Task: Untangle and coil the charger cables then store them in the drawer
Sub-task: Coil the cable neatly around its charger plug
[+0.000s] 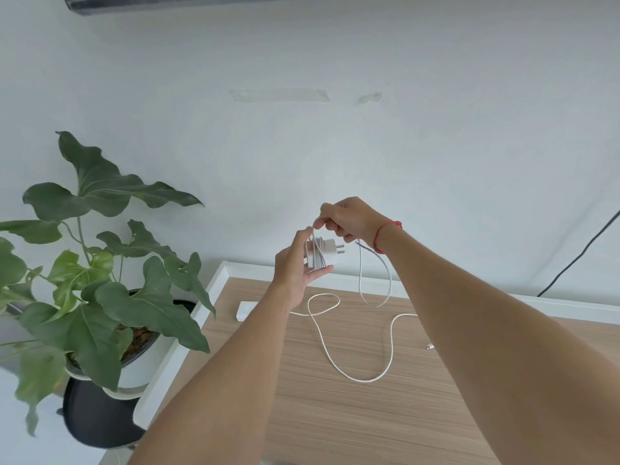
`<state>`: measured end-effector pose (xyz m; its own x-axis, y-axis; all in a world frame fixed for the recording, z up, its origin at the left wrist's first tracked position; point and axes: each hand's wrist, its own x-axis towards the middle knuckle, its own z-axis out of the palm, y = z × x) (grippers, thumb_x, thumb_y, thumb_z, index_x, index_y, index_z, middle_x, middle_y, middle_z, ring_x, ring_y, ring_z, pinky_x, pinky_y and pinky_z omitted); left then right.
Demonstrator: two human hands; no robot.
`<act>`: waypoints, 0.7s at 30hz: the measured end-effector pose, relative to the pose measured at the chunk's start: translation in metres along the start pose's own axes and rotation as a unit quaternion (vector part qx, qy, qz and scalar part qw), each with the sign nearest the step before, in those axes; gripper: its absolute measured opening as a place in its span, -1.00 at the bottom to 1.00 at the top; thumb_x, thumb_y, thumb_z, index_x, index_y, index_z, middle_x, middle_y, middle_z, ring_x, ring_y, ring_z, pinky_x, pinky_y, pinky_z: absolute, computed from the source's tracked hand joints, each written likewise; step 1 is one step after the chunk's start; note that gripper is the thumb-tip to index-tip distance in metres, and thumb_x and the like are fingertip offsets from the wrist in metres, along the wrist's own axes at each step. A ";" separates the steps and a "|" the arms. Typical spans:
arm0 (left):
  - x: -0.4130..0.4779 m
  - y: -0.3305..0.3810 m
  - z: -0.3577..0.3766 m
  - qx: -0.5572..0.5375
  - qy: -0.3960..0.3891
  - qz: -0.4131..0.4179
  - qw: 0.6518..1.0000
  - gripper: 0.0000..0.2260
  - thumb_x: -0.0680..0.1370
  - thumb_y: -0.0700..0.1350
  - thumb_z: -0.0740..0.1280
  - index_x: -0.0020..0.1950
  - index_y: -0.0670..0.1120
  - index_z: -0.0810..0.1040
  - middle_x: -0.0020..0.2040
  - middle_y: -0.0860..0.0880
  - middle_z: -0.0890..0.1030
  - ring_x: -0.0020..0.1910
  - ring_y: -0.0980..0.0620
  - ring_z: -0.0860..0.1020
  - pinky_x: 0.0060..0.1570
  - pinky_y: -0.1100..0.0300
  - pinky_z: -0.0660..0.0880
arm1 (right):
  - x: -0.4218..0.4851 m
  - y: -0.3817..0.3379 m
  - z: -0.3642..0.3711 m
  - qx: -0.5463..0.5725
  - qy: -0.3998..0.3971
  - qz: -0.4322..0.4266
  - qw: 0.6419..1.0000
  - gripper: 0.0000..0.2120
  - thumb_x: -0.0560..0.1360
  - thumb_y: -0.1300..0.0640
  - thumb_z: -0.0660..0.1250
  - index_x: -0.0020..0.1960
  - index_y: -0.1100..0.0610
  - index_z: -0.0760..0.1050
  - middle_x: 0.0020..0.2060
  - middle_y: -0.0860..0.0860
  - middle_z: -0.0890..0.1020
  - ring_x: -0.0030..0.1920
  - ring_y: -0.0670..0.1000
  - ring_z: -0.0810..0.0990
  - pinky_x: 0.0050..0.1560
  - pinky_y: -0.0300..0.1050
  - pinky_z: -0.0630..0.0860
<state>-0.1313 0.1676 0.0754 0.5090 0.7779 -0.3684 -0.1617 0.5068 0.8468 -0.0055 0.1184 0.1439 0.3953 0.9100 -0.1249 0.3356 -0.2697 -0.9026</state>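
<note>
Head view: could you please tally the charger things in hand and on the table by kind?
Plugs: 2, the held plug in the left hand and a table plug, partly hidden, on the table.
Cables: 2, the grey cable wound on the held plug and pinched by the right hand, and the white cable loose on the table.
Total: 4

No writing, label, brand, number or sign can be read. The white square charger plug (330, 250), wound with white cable (318, 260), is seen with plain faces; any print is too small to be made out. The strips of clear tape (278, 95) on the pale wall (436, 156) are blank.
</note>
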 end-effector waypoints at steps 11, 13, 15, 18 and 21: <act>-0.003 -0.009 -0.009 0.082 -0.028 0.027 0.996 -0.84 0.44 -0.19 0.51 -0.08 -0.26 0.64 -0.24 -0.05 0.55 -0.18 -0.01 0.53 -0.07 -0.02 0.64 | 0.002 0.032 0.003 0.039 0.028 0.018 0.999 -0.77 0.55 0.09 0.25 -0.15 0.14 0.64 -0.38 -0.03 0.40 -0.41 -0.04 0.31 -0.46 -0.27 0.27; -0.003 -0.006 -0.007 0.093 -0.040 0.024 0.995 -0.83 0.45 -0.19 0.49 -0.06 -0.27 0.63 -0.28 -0.05 0.55 -0.24 0.00 0.53 -0.05 -0.03 0.64 | 0.002 0.038 0.003 0.038 0.049 0.018 0.998 -0.78 0.55 0.07 0.28 -0.14 0.14 0.64 -0.35 0.00 0.39 -0.38 -0.02 0.32 -0.42 -0.24 0.28; -0.005 -0.002 -0.003 0.088 -0.059 0.023 0.994 -0.83 0.47 -0.20 0.48 -0.04 -0.29 0.63 -0.28 -0.07 0.58 -0.25 -0.01 0.56 -0.06 -0.02 0.64 | 0.004 0.045 0.004 0.026 0.073 0.012 0.997 -0.79 0.53 0.05 0.32 -0.14 0.15 0.64 -0.33 0.04 0.41 -0.37 0.00 0.33 -0.40 -0.22 0.30; -0.005 0.005 0.005 0.055 -0.071 0.025 0.996 -0.86 0.47 -0.23 0.46 -0.03 -0.27 0.62 -0.16 -0.15 0.63 -0.14 -0.10 0.62 -0.06 -0.03 0.64 | 0.003 0.051 0.004 0.041 0.098 0.013 0.994 -0.73 0.50 0.01 0.37 -0.17 0.21 0.63 -0.35 0.06 0.45 -0.39 -0.01 0.34 -0.42 -0.22 0.31; -0.004 0.010 0.010 0.034 -0.068 0.021 0.997 -0.91 0.49 -0.22 0.44 -0.05 -0.23 0.62 -0.16 -0.14 0.62 -0.09 -0.14 0.62 0.08 -0.10 0.59 | 0.002 0.053 0.002 0.122 0.119 0.072 0.983 -0.73 0.48 -0.05 0.39 -0.22 0.16 0.56 -0.38 0.01 0.48 -0.42 -0.04 0.36 -0.38 -0.20 0.33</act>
<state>-0.1260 0.1656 0.0890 0.6133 0.7383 -0.2808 -0.1291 0.4444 0.8865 0.0115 0.1071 0.0950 0.6220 0.7611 -0.1842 0.0579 -0.2793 -0.9585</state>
